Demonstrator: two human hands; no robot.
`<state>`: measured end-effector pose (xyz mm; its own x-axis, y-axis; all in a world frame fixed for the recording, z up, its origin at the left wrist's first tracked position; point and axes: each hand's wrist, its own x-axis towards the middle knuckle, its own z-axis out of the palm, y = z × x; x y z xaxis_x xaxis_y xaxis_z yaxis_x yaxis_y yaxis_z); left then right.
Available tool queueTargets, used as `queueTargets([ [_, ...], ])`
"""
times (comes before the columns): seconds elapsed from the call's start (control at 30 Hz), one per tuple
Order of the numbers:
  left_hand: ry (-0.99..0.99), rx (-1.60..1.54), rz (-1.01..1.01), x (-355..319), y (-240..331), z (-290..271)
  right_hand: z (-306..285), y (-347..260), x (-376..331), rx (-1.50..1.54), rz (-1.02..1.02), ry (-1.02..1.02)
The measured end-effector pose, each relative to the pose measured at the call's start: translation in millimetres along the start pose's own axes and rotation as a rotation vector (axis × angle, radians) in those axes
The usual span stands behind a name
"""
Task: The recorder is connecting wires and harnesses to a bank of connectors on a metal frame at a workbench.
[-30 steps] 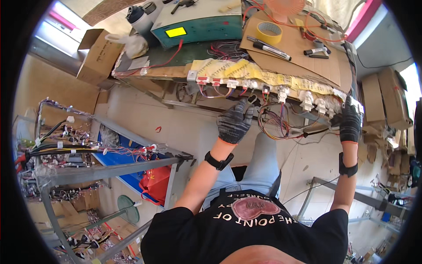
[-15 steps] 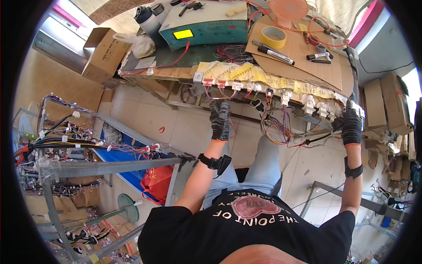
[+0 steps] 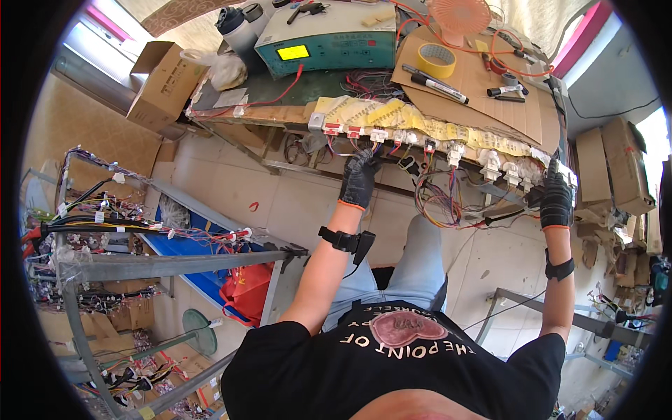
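A row of plug connectors (image 3: 377, 136) runs along the bench's front edge, under a strip of yellow labels (image 3: 395, 115). My left hand (image 3: 359, 183), in a dark glove with an orange cuff, is closed on thin wires just below a white connector near the row's left part. The wires are mostly hidden by the fingers. My right hand (image 3: 556, 199), gloved the same way, is at the row's right end with its index finger stretched up against the edge. Its other fingers are partly hidden. Between the hands hangs a looped wire bundle (image 3: 439, 203).
A teal tester (image 3: 329, 52) with a lit yellow screen stands on the bench. Cardboard (image 3: 483, 91) carries a tape roll (image 3: 436, 60), markers (image 3: 439, 88) and a pink fan (image 3: 458, 17). On the left, a metal frame (image 3: 175, 267) bears wire harnesses. Cardboard boxes (image 3: 610, 168) are stacked at right.
My left hand has moved slightly right and up to the connector row, its fingers curling in. My right hand has hardly shifted at the row's right end.
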<state>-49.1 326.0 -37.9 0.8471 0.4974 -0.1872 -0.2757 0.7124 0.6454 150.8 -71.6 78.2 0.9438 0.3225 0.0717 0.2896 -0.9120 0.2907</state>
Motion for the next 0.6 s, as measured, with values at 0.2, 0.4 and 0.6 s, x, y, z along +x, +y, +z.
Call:
queueTargets([
  [0.2,0.026,0.015,-0.009,2,6,13,11,9,-2,0.019,-0.079,0.192],
  [0.4,0.014,0.046,-0.028,-1,11,15,-4,2,-5,0.042,-0.116,0.241],
  [0.6,-0.017,0.056,-0.067,0,15,14,-2,6,-3,0.072,-0.081,0.127],
])
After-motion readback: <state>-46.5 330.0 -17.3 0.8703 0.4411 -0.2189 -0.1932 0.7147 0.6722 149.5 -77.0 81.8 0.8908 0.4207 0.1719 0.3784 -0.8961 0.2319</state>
